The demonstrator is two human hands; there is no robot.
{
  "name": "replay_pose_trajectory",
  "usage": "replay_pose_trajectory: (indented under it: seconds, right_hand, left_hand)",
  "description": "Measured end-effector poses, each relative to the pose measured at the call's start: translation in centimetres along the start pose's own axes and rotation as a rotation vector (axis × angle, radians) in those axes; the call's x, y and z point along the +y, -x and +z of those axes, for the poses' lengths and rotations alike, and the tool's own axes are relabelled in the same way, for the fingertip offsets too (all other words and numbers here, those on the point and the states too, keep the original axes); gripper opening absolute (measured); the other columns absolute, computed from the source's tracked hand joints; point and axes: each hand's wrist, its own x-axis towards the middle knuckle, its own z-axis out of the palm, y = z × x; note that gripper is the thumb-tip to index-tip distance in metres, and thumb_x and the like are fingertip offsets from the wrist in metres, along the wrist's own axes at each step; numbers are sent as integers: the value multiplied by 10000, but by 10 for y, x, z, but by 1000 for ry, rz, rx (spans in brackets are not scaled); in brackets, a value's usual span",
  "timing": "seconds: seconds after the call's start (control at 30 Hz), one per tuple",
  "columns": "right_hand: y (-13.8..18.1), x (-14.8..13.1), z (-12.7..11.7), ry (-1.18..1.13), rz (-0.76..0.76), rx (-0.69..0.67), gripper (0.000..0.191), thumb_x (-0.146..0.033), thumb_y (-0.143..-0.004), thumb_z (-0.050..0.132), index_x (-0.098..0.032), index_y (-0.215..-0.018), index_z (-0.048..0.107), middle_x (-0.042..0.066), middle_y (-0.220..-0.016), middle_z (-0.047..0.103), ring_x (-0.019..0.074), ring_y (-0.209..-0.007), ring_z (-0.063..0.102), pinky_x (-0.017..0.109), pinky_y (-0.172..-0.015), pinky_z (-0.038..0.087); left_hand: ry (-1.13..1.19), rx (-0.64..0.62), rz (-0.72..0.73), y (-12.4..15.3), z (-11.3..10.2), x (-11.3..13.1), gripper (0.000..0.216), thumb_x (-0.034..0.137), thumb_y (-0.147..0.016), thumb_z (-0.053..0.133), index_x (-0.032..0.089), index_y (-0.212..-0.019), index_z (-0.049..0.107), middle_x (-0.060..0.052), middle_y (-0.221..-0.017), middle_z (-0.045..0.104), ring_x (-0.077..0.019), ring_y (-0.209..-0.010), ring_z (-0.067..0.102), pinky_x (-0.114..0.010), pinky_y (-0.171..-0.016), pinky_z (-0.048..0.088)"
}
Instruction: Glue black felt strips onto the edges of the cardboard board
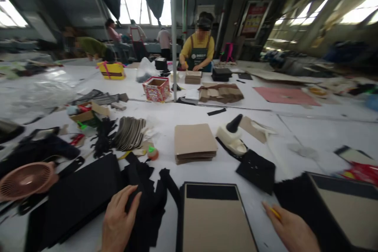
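Observation:
My left hand (121, 214) is at the lower left, thumb and fingers apart. It hovers over or touches the edge of black fabric strips (149, 197); which, I cannot tell. A stack of black panels (85, 193) lies left of it. My right hand (291, 226) is closed around a thin yellow stick-like tool (275, 213), mostly hidden by the fingers. Between the hands lies a beige board (217, 224) with black edges and a black band across its top. Beyond my right hand is a black fabric piece (256, 169). A similar beige-and-black board (348, 208) lies to the right.
A stack of brown boards (195, 141) sits mid-table beside a white bottle-like container (232, 138) with a black top. At left are a pink fan (28, 181) and curved grey strips (129, 133). Across the table, a person in a yellow top (199, 49) handles boards.

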Motion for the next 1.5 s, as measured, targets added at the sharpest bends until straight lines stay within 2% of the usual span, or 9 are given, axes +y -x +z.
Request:
replay_pose_trajectory:
  seconds: [0.13, 0.27, 0.37, 0.47, 0.6, 0.77, 1.13, 1.37, 1.5]
  right_hand:
    - [3, -19, 0, -169, 5, -64, 413, -514, -875, 327, -255, -572, 437, 36, -528, 561, 225, -528, 550, 324, -541, 334]
    - [6, -34, 7, -248, 9, -82, 434, -520, -897, 308, -241, -597, 450, 8, -560, 546, 189, -542, 525, 301, -556, 341]
    - [12, -40, 12, -296, 25, -104, 430, -521, -897, 349, -223, -641, 525, 8, -603, 571, 187, -590, 544, 291, -581, 370]
    - [16, -44, 20, -347, 51, -119, 336, -492, -857, 463, -198, -788, 609, 31, -722, 633, 204, -706, 591, 293, -669, 420]
    - [20, -46, 32, -420, 99, -130, 299, -373, -741, 629, -172, -962, 621, 53, -886, 662, 215, -836, 610, 288, -761, 454]
    - [22, -42, 40, -568, 152, -140, 340, -291, -678, 658, -161, -991, 629, 53, -915, 655, 222, -874, 602, 298, -811, 450]
    - [22, -42, 47, -607, 213, -126, 208, -357, -747, 618, -174, -848, 622, 3, -723, 619, 189, -707, 577, 267, -675, 429]
    - [12, -48, 49, -610, 217, 2, 204, -391, -745, 633, -191, -778, 610, -3, -697, 604, 182, -673, 559, 257, -649, 412]
    - [-5, -49, 41, -616, 216, 142, 286, -450, -847, 490, -199, -723, 551, -7, -658, 562, 166, -633, 519, 250, -616, 394]
  left_hand:
    - [54, -131, 409, 16, 38, 74, 360, 378, -825, 545, 242, -1158, 537, -33, -1174, 620, -186, -1104, 557, -324, -915, 494]
    - [4, -295, 735, 32, 76, 149, 647, 386, -785, 572, 180, -1357, 349, -36, -1391, 462, -222, -1255, 449, -330, -933, 508]
    - [-7, -461, 790, 34, 102, 187, 823, 459, -760, 586, 165, -1419, 190, -37, -1469, 310, -273, -1309, 369, -420, -989, 476]
    - [4, -593, 752, 36, 124, 208, 868, 547, -777, 532, 194, -1431, 84, -26, -1497, 210, -295, -1340, 302, -504, -1042, 415]
    - [46, -679, 687, 44, 146, 214, 833, 666, -796, 370, 247, -1426, 23, 18, -1510, 145, -275, -1373, 220, -526, -1086, 352]
    - [27, -722, 681, 54, 158, 209, 823, 703, -792, 299, 259, -1425, 16, 15, -1514, 133, -256, -1382, 196, -506, -1099, 333]
    - [-111, -587, 800, 57, 161, 212, 802, 658, -820, 301, 189, -1432, 81, -57, -1503, 205, -272, -1355, 277, -479, -1047, 381]
    - [-142, -567, 834, 57, 162, 211, 799, 654, -822, 301, 182, -1432, 92, -65, -1498, 216, -269, -1353, 282, -478, -1038, 393]
    - [-126, -587, 833, 57, 161, 211, 830, 675, -810, 293, 173, -1433, 74, -72, -1498, 203, -277, -1353, 277, -493, -1041, 390]
